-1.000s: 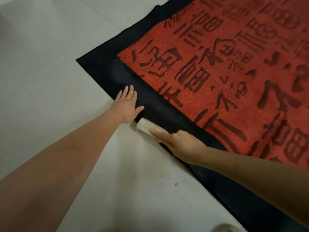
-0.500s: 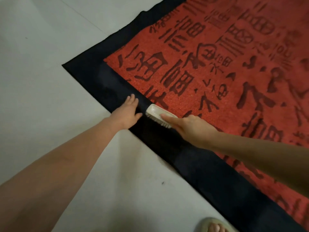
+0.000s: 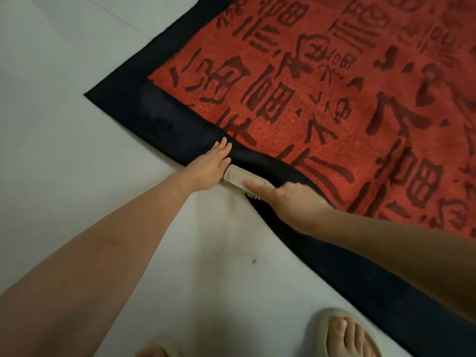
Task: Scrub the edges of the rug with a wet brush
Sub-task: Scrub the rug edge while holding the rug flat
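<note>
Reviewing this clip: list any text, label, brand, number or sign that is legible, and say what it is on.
Rug: large dark seal-style characters cover the red field, seen rotated and stylised; none can be read with confidence.
Small characters near the rug's middle: too small and blurred to read.
Brush: no label or brand visible.
Slipper: no marking visible.
Floor: no text.
</note>
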Demonstrator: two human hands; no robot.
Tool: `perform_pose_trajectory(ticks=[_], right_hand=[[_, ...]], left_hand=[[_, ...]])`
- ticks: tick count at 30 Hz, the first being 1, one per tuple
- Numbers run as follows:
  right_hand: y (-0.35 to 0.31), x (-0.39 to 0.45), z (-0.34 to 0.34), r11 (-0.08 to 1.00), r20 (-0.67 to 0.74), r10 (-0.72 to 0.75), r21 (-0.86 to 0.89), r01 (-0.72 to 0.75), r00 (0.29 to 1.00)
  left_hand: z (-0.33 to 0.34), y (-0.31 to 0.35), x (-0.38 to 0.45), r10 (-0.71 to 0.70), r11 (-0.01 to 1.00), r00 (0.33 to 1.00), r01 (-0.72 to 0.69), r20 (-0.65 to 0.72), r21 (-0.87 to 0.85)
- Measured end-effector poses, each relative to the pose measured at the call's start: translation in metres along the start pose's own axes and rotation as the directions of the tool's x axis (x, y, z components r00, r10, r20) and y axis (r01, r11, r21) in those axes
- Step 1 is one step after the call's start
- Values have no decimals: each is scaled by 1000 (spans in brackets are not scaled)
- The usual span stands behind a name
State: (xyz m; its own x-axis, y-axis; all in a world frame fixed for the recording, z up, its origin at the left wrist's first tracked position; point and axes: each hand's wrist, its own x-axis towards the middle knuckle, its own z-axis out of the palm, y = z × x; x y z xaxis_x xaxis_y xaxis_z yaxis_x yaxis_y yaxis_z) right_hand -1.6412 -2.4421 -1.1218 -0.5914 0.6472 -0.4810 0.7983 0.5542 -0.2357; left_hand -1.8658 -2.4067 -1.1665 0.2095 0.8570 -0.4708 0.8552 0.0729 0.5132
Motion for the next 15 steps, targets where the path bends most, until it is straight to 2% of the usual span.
perform_pose_trajectory(ticks=[1,2,3,4,5,6,8,10,11,14,15], right_hand=[[-15,-11,12,997,65,-56,65,52,996],[-33,-27,25,979,144,-190,100,177,971],[-50,-42,30,946,253,-325,94,311,911],[-54,-49,28,917,286,-397,92,387,872],[-49,-45,21,918,200,-396,74,389,896],[-36,-33,15,947,65,-320,36,318,945],[-1,-8,3,995,-153,-60,66,71,986],[21,-1,5,991,-152,108,95,-95,982],[24,-4,14,991,-127,97,104,-84,987],[19,-17,18,983,41,-182,23,181,982],[26,-11,13,978,45,-201,-44,203,979]], left_hand=[[-2,0,1,-14,1000,1000,15,10,-4],[-2,0,0,-21,1000,1000,21,21,-1],[-3,-1,-1,-18,1000,1000,18,25,3],[-3,-3,-3,-9,1000,1000,9,26,3],[-2,-4,-4,0,1000,1000,0,20,6],[0,-7,-5,19,1000,1000,-19,13,14],[4,-13,-8,47,999,999,-48,10,13],[4,-17,-10,51,998,998,-52,31,22],[3,-17,-11,47,998,998,-48,42,28],[-5,-16,-10,43,999,997,-45,59,28],[-6,-16,-10,40,999,998,-42,56,30]])
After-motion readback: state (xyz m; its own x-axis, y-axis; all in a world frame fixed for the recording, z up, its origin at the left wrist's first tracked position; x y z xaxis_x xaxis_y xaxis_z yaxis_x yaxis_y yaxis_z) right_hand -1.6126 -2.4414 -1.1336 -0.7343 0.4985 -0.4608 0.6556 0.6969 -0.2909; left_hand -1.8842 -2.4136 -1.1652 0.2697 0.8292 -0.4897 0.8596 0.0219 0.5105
